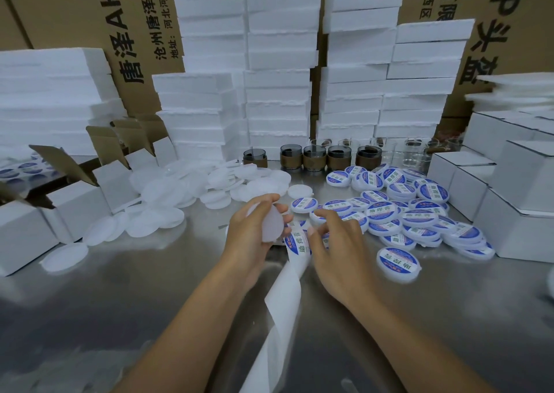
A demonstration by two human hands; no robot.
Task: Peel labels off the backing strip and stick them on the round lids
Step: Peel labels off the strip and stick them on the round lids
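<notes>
Peel step, I judge; my left hand (254, 234) grips a blank lid (271, 226) just left of the backing strip (283, 290); my right hand (338, 252) curls at the strip's top label (302, 246), pinch unclear; next: lift its edge cleanly, centre it on the lid; label blue-white, printed; labelled lids (416, 217) piled right of the strip.

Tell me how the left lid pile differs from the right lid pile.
The left pile is plain white, without labels; the right pile shows blue and white labels. The left pile lies by open boxes, the right pile by closed boxes. Both lie on the table.
</notes>
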